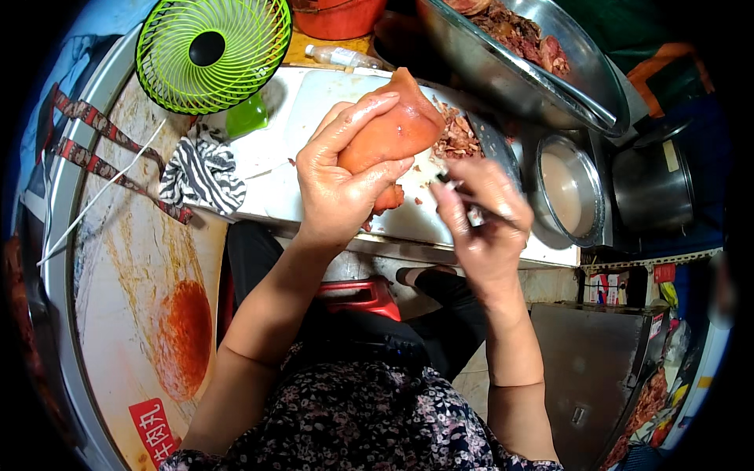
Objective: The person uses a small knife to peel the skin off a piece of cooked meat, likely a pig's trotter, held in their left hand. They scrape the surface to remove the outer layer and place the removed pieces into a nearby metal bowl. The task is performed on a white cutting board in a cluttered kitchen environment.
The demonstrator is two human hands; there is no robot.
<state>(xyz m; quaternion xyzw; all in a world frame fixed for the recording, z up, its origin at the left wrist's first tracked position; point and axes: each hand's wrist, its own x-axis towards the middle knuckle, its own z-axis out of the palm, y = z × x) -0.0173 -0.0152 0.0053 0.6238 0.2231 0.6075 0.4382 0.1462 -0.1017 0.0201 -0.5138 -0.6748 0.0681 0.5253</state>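
My left hand (pixel 339 168) grips a smooth orange-brown piece of cooked meat with skin (pixel 392 132), raised over a white cutting board (pixel 294 141). To the right of it, my right hand (pixel 486 215) is blurred, its fingers closed around a small tool, dark and shiny at its tip (pixel 445 178); its kind cannot be made out. Beyond the right hand, a heap of reddish meat scraps (pixel 458 134) lies on the board. Darker ragged meat shows below the left thumb, at the lower end of the piece.
A green fan (pixel 213 53) and a striped cloth (pixel 203 171) stand at the left. A large steel basin (pixel 489 65) holding meat is at the upper right. A steel bowl of cloudy liquid (pixel 562 188) and a pot (pixel 651 185) sit at the right. A plastic bottle (pixel 344 57) lies behind the board.
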